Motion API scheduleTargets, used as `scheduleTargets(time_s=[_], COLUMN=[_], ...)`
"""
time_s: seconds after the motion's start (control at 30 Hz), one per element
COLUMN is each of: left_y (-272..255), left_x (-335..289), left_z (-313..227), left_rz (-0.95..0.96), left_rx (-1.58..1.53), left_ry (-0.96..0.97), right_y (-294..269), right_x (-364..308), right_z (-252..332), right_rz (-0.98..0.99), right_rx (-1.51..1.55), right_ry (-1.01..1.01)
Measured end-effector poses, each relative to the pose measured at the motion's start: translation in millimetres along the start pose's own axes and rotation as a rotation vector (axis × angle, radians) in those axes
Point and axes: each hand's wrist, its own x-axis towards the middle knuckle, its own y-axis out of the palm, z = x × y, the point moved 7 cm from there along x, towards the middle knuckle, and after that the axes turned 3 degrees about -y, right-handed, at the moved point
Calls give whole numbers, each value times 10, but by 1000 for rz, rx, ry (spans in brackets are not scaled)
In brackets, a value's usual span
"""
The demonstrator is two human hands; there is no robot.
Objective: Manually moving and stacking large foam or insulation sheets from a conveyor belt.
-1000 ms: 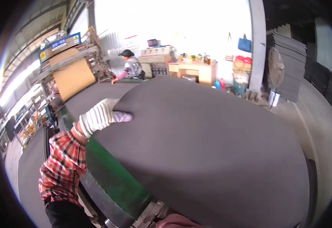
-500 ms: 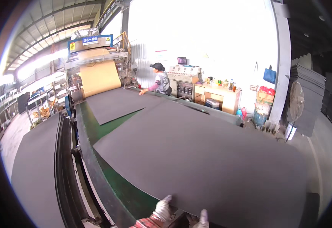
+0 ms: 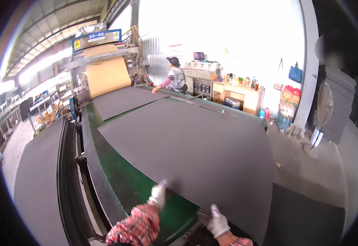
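Observation:
A large dark grey sheet lies across the green conveyor belt, its near right part reaching past the belt. My left hand, in a white glove with a dark fingertip area, is at the sheet's near left edge; motion smears its fingers. Closer to me, my right hand, also gloved, is beside the same edge with thumb and fingers apart; the thumb is at the sheet's rim. A second grey sheet lies farther up the belt, below a hanging tan web on the machine.
A co-worker stands beyond the belt with a hand near the far sheet. Left of the belt runs a black rail, with another grey sheet beyond. A control console, wooden desk and standing fan are at the right.
The large sheet has shifted leftward on the belt, uncovering dark material and floor at right. My left hand has moved up and left; my right hand has come farther into view. The far sheet has advanced slightly.

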Motion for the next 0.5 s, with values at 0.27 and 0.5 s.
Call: scheduleTargets(time_s=[0.27, 0.5], left_y=[-645, 84], left_x=[-84, -720], left_z=[-420, -591], left_rz=[-430, -381], left_rx=[503, 869], left_ry=[93, 621], right_y=[-847, -3232], right_x=[-296, -1424], right_z=[-568, -1720], right_rz=[-90, -1158], right_rx=[-150, 596], right_ry=[50, 222])
